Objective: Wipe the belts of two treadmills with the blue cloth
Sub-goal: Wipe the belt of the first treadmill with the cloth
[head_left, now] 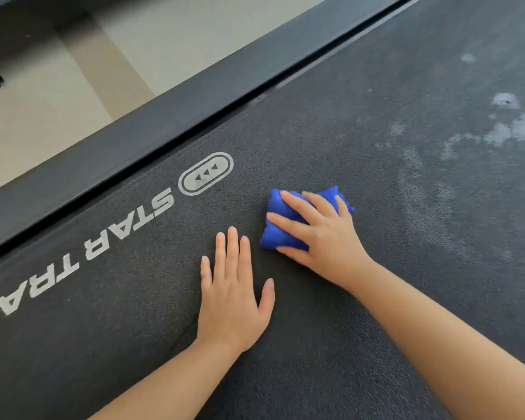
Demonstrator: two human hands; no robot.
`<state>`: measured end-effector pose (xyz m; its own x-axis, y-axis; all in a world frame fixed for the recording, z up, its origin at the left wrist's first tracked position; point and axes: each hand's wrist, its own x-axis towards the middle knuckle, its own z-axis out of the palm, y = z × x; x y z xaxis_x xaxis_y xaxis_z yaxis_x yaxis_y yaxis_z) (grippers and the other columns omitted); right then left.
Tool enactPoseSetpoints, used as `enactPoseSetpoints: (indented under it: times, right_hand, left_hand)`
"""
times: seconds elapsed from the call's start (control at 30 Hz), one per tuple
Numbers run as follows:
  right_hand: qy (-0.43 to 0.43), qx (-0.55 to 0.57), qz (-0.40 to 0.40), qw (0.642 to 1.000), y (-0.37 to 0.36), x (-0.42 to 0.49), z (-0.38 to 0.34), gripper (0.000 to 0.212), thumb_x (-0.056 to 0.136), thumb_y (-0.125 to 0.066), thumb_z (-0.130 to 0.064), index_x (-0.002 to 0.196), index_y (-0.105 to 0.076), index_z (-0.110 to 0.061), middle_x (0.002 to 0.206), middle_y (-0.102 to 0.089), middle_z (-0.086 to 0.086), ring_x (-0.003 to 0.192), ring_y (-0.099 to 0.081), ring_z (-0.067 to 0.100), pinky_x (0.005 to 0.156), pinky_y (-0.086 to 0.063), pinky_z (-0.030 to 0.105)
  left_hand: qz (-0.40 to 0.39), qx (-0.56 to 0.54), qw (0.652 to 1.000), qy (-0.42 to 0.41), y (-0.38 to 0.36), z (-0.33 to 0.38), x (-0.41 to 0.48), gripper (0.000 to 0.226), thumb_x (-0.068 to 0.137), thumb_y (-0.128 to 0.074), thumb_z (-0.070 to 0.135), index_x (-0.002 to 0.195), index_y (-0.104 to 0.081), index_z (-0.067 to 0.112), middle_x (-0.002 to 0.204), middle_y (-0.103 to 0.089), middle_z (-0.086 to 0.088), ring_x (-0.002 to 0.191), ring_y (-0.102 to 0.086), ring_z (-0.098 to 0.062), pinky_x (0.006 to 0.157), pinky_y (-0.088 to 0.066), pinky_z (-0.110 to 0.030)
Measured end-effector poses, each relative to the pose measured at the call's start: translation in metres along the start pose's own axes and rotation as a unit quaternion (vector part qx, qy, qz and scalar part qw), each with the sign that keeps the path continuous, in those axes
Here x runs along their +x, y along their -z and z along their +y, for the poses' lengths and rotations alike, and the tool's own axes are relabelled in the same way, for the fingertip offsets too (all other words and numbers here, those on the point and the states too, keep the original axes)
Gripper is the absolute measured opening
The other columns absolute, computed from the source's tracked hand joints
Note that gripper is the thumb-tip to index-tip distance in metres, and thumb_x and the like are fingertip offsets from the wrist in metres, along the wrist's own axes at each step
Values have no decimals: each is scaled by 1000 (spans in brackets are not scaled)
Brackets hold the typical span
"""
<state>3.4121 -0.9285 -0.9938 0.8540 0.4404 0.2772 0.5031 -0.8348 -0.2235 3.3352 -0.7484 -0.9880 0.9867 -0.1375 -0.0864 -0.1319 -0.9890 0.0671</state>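
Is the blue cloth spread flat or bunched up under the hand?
Bunched up: the blue cloth forms a creased wad under the right hand on the dark textured treadmill belt.

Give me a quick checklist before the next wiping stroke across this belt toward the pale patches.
1. Grip: right hand holds the bunched blue cloth down on the belt: ok.
2. Support: left hand lies flat on the dark textured treadmill belt, apart from the cloth: ok.
3. Pale dusty patches at far right, not yet wiped: not ok.
4. Path from cloth to patches free of objects: ok.
5. Cloth's underside clean enough: cannot tell, hidden.
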Motion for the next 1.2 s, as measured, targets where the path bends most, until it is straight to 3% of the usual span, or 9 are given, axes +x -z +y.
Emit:
enactPoseSetpoints:
  times: [0.17, 0.3, 0.37, 0.43, 0.53, 0.73, 0.97, 1.1, 1.2]
  right_hand:
    - [-26, 1, -32, 999, -26, 91, -13, 42, 78, -56, -50, 114, -67, -30, 131, -56, 6, 111, -55, 39, 83, -37, 65]
    - [-65, -3, -93, 994, -40, 163, -23, 49, 91, -48, -51, 139, -39, -40, 154, -21, -5, 138, -20, 30, 105, -14, 61]
    - [-62, -10, -110, 992, -41, 173, -23, 51, 92, -46, -51, 141, -34, -40, 155, -17, -5, 139, -17, 28, 106, -13, 59]
    - [-40, -3, -98, 994, -38, 160, -21, 50, 90, -50, -49, 138, -42, -36, 152, -28, 0, 136, -26, 30, 103, -19, 59]
    - [0, -2, -13, 1000, -27, 100, -12, 47, 80, -49, -49, 120, -63, -30, 133, -54, 6, 118, -51, 34, 89, -37, 61]
    - [-4, -11, 17, 1000, 11, -30, 6, 43, 81, -50, -51, 121, -54, -36, 132, -56, 4, 119, -46, 28, 91, -38, 59]
    - [-112, -16, -23, 993, -14, 71, 4, 46, 76, -48, -51, 113, -67, -29, 128, -58, 7, 109, -57, 36, 83, -39, 63]
    - [-136, -17, -71, 988, -30, 152, -1, 50, 90, -48, -50, 138, -41, -38, 154, -24, -1, 136, -24, 30, 103, -18, 62]
    - [-154, -2, -76, 985, -32, 162, -1, 50, 92, -48, -47, 140, -37, -37, 155, -19, -3, 138, -18, 28, 106, -14, 60]
  left_hand:
    - [-3, 2, 1000, 1, 1, 1, 1, 72, 86, -29, 47, 141, -34, 1, 152, -23, -16, 140, -20, -32, 107, -20, -51]
    - [-6, -2, 1000, 2, 0, 0, 0, 72, 86, -30, 48, 142, -33, 2, 152, -22, -15, 141, -19, -31, 105, -20, -50]
    - [-4, -5, 1000, 0, 0, 0, 0, 71, 87, -31, 48, 142, -33, 2, 153, -21, -15, 141, -18, -31, 104, -21, -50]
    - [-5, -3, 1000, 0, 1, -1, 1, 71, 87, -31, 48, 141, -33, 3, 153, -22, -15, 141, -19, -30, 105, -21, -50]
    - [-12, 1, 1000, 7, 2, 0, 1, 71, 86, -31, 48, 141, -35, 3, 152, -24, -15, 140, -21, -31, 109, -26, -53]
    - [-2, -19, 1000, 4, 0, 1, 0, 72, 84, -34, 47, 142, -34, 3, 153, -21, -13, 141, -17, -28, 106, -17, -48]
    - [-4, -15, 1000, 7, 1, 1, 0, 72, 86, -32, 48, 143, -33, 4, 153, -20, -13, 142, -16, -29, 107, -17, -48]
    - [-4, -10, 1000, 7, 2, 1, 0, 71, 87, -31, 48, 143, -32, 4, 153, -21, -13, 141, -18, -29, 106, -19, -48]
    - [-6, 1, 1000, 5, 2, 0, -1, 71, 88, -31, 49, 143, -32, 4, 153, -21, -13, 141, -18, -29, 105, -20, -48]
